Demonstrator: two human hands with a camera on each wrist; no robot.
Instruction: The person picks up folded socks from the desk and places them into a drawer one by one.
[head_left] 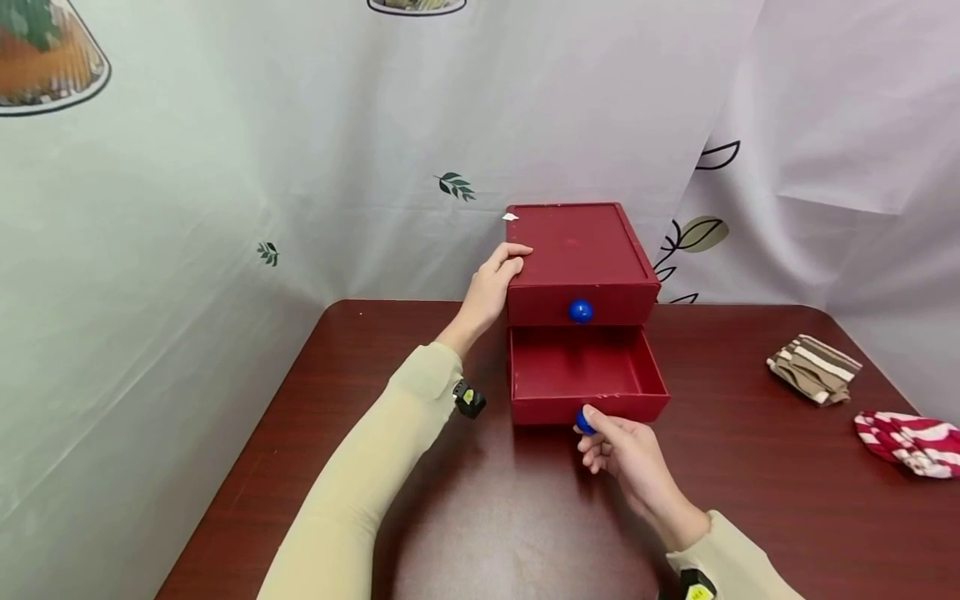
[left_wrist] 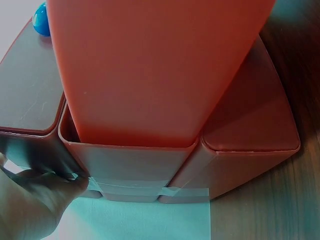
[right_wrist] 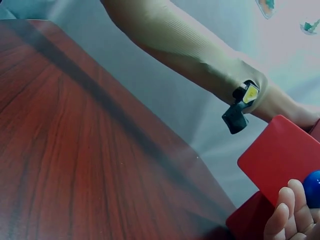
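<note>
A red chest of drawers (head_left: 577, 246) stands at the table's back edge. Its top drawer, with a blue knob (head_left: 581, 311), is closed. The drawer below (head_left: 573, 367) is pulled out, its bare red floor showing. My right hand (head_left: 633, 462) pinches that drawer's blue knob (right_wrist: 313, 189) between thumb and fingers. On the chest's upper left edge rests my left hand (head_left: 491, 287), its fingers lying over the top. The left wrist view shows this hand (left_wrist: 35, 200) against the chest's side, the pulled-out drawer's side wall (left_wrist: 155, 75) and a third, lower tier (left_wrist: 255, 110).
A folded brown and white striped cloth (head_left: 815, 369) lies on the dark red table (head_left: 727, 467) to the right. Nearer the right edge is a crumpled red and white cloth (head_left: 911, 442). White printed curtain (head_left: 390, 167) hangs behind the chest.
</note>
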